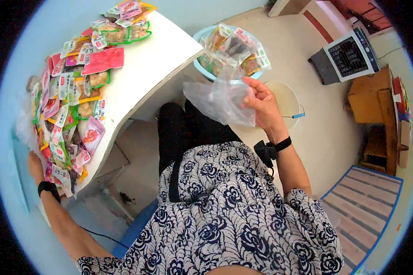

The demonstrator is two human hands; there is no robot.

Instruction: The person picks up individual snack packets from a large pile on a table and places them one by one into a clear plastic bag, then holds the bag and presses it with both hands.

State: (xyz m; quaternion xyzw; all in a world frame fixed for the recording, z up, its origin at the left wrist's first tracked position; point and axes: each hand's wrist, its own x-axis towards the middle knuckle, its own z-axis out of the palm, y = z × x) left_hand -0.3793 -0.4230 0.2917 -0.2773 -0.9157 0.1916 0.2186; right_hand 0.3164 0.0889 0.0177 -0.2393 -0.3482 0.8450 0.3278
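My right hand [264,104] is closed on a clear plastic bag [220,98], thumb and fingers pinching its right side. The bag hangs crumpled and looks see-through, with nothing visible inside. At the far left, my left hand [36,166] reaches to the outer edge of a large pile of small sealed snack packets [71,98] in pink, red, green and orange. Its fingers are mostly hidden there. More clear plastic [25,121] lies crumpled along the pile's left side, just beyond my left hand. The pile rests on a white table [158,43].
Past the table's right corner stands a blue basin [199,34] heaped with similar packets. Beside it is a whitish bucket [287,98] with a blue-gripped handle. An air cooler [348,55], a wooden cabinet [369,103] and a slatted panel edged in blue [367,201] are on the right.
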